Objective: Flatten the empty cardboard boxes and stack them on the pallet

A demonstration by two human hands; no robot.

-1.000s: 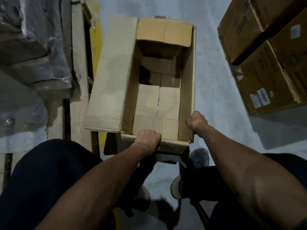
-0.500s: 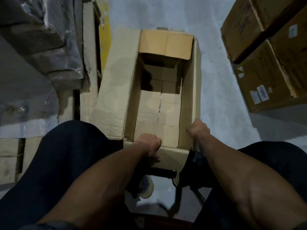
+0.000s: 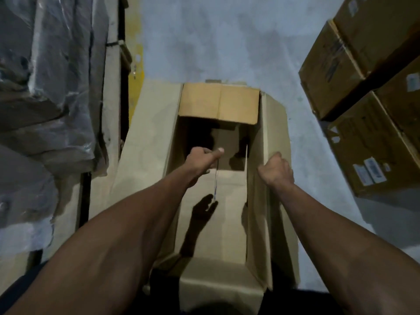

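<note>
Brown cardboard box sits open on the grey floor in front of me. My left hand reaches down inside it with the fingers curled and the thumb sticking out; I cannot tell if it holds anything. My right hand curls over the box's right wall. Closed boxes stand to my right.
</note>
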